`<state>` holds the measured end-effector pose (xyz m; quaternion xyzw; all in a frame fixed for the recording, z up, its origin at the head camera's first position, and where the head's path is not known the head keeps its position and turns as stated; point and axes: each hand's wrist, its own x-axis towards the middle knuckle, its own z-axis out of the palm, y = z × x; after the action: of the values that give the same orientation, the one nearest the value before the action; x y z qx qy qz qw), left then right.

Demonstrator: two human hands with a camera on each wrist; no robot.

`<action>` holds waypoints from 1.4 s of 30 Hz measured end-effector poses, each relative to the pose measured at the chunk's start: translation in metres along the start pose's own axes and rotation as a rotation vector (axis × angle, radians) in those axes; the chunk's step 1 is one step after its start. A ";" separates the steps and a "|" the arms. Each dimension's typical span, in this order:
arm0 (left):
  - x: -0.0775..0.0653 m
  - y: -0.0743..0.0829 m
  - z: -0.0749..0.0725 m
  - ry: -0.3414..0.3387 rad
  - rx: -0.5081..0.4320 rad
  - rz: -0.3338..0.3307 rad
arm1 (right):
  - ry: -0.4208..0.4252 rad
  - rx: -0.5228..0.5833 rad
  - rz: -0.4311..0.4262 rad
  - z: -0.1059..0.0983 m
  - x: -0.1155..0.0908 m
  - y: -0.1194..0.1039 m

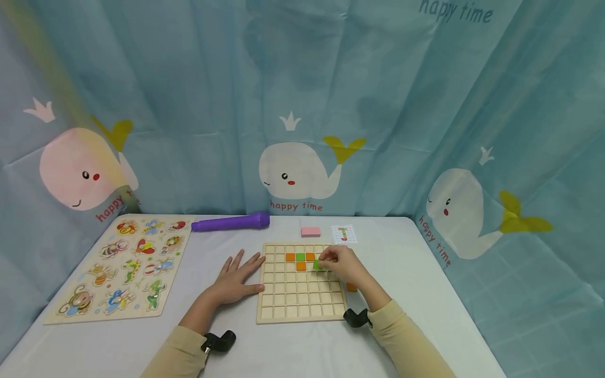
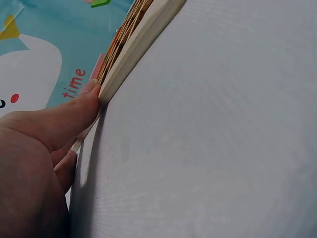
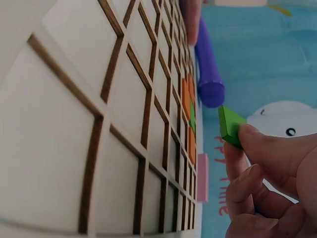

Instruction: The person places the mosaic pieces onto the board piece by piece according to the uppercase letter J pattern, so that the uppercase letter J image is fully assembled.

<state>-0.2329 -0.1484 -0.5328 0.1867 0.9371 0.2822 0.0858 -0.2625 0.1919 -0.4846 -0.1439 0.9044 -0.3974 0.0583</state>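
Note:
A wooden grid board [image 1: 302, 294] lies on the white table. Near its top sit orange tiles [image 1: 290, 257] and a green tile [image 1: 300, 256] in a row, with one more orange tile [image 1: 301, 266] under the green. Between thumb and fingers my right hand [image 1: 347, 265] pinches a green square tile [image 3: 231, 126], held above the board's upper right part. My left hand [image 1: 233, 281] lies with straight, spread fingers at the board's left edge; its thumb [image 2: 81, 109] touches the side in the left wrist view.
Behind the board are a pink block [image 1: 310, 232] and a small pattern card [image 1: 344, 234]. An orange piece [image 1: 352, 287] lies by the board's right edge, partly under my right wrist. A purple stick [image 1: 230, 222] and an animal picture puzzle [image 1: 120, 268] lie on the left.

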 end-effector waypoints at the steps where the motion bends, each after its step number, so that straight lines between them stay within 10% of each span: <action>1: 0.000 0.000 0.000 -0.001 0.000 -0.004 | -0.006 0.001 -0.001 0.002 0.001 -0.001; 42: -0.002 0.001 -0.002 0.016 -0.008 0.019 | -0.161 -0.099 -0.034 0.036 0.014 -0.015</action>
<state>-0.2314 -0.1492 -0.5309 0.1929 0.9349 0.2880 0.0765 -0.2648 0.1528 -0.4973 -0.1935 0.9127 -0.3402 0.1171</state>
